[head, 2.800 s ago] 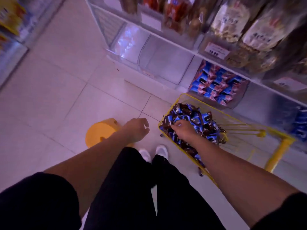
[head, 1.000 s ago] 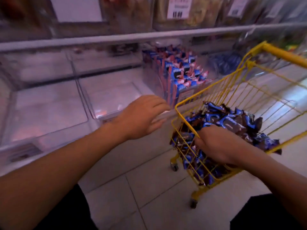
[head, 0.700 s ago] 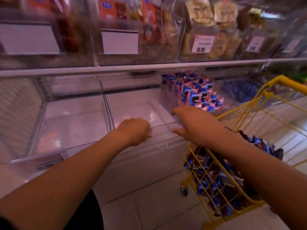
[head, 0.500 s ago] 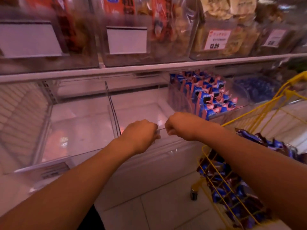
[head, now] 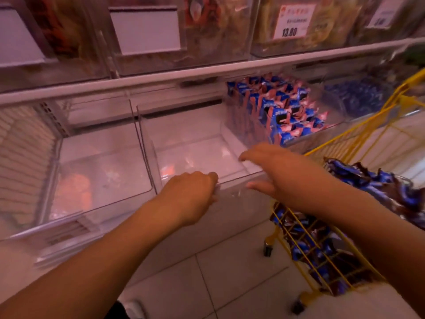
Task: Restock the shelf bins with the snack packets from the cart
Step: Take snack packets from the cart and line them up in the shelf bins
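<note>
A clear plastic bin (head: pixel 184 143) with nothing in it sits on the lowest shelf, straight ahead. My left hand (head: pixel 190 194) curls its fingers over the bin's front rim and grips it. My right hand (head: pixel 273 171) hovers at the rim's right corner with fingers spread and holds nothing. The yellow wire cart (head: pixel 391 116) stands at the right, heaped with blue and brown snack packets (head: pixel 372 183). My right forearm crosses over the cart's near corner.
A second bare clear bin (head: pixel 101 162) lies to the left. To the right, a bin holds blue and pink packets (head: pixel 287 111) standing upright. Upper-shelf bins carry bagged snacks and a price tag (head: pixel 292 21). Tiled floor (head: pixel 230 279) lies below.
Half a second ago both hands gripped the bin's front rim. My right hand has since let go, opened and shifted right. My left hand keeps its grip.
</note>
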The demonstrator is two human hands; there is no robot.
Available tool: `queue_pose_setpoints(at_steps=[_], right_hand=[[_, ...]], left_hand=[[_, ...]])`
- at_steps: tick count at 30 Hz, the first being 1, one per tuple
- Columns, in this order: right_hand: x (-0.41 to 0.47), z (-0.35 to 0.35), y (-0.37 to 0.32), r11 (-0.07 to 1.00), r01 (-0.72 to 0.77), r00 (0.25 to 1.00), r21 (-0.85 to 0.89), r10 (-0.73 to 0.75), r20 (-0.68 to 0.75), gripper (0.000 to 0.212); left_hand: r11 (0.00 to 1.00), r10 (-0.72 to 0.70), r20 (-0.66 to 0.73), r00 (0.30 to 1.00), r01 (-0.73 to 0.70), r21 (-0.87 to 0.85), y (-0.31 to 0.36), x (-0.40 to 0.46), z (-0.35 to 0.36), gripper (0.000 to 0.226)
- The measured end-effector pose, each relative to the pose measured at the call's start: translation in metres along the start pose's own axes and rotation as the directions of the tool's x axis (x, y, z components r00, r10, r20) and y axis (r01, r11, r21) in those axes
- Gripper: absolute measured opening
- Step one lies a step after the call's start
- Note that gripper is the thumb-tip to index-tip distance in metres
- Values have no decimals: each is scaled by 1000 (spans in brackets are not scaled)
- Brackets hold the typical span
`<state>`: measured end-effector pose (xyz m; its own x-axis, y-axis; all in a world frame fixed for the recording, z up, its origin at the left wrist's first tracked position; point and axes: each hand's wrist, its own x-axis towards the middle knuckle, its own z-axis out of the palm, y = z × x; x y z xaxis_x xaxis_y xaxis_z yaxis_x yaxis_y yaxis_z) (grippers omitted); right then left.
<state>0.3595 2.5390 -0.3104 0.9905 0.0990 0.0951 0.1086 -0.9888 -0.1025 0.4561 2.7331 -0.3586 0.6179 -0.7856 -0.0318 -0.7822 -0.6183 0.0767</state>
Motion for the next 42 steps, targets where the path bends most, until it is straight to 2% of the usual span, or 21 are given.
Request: queue_pose_setpoints(at_steps=[2,4,6,8,10,13,15,17,18,19,21,23,25,26,29,32,35,37,38,40,42], right_hand=[[-32,-16,16,985,-173,976,23,175,-127,64],[-60,-20,25,923,-371,924,-100,378,61,61],[-75,-9,26,889,-432,836,-151,457,305,49],[-80,3,26,880,-462,821,-112,472,321,32],[-85,2,28,874,-471,832,-119,485,269,21],[-107,-3,31,898,-425,841,-113,438,318,15],[-128,-7,32,904,-426,824,21,378,422,21],[-144,-21,47,774,-553,784,309,357,508,23],[-148,-29,63,716,-584,794,383,404,455,24],[-150,-37,85,731,-583,809,355,484,333,27],[-148,-46,121,824,-566,819,20,559,130,62],[-140,-36,140,796,-590,743,-134,600,297,103],[-133,-19,145,752,-644,632,-140,627,456,119],[-131,-13,148,743,-653,618,-145,634,465,116],[-127,-17,153,750,-638,664,-176,651,368,87],[-130,-23,160,741,-654,657,-152,656,371,71],[-139,-24,169,739,-672,663,-43,627,410,69],[-144,-27,175,738,-672,690,60,594,413,62],[-146,-27,179,720,-677,708,152,580,403,58],[-150,-30,183,606,-682,731,410,583,354,55],[-150,-33,189,474,-664,718,579,619,316,59]], left_hand=[[998,-44,32,999,45,-51,0,-1,-8,36],[988,-64,-110,992,48,-144,7,2,-20,60],[965,15,-386,922,-115,-236,29,11,-29,58],[905,202,-531,823,-365,-220,62,20,-34,45],[830,418,-508,753,-543,-123,93,29,-31,42],[724,653,-349,672,-689,28,123,45,-15,44],[719,694,-156,703,-686,108,132,57,-8,35],[736,664,20,747,-659,155,136,67,-2,40],[735,663,58,746,-664,137,136,70,-1,42],[732,671,72,737,-675,94,135,72,-2,42],[734,679,70,731,-677,-45,135,72,-7,42],[757,650,46,759,-641,-129,138,72,-14,52],[814,575,-7,818,-573,-97,152,77,-19,61],[846,525,-34,850,-526,-85,162,82,-19,60],[911,411,-68,909,-412,-12,197,110,-11,54],[948,319,138,938,-318,-33,220,137,7,63],[954,295,254,921,-297,-31,226,146,28,36],[951,309,175,935,-306,-47,223,145,32,19],[951,305,109,946,-297,-83,220,144,30,20],[935,284,-1,959,-277,-222,212,142,25,30],[898,257,-26,966,-248,-364,200,139,22,39]])
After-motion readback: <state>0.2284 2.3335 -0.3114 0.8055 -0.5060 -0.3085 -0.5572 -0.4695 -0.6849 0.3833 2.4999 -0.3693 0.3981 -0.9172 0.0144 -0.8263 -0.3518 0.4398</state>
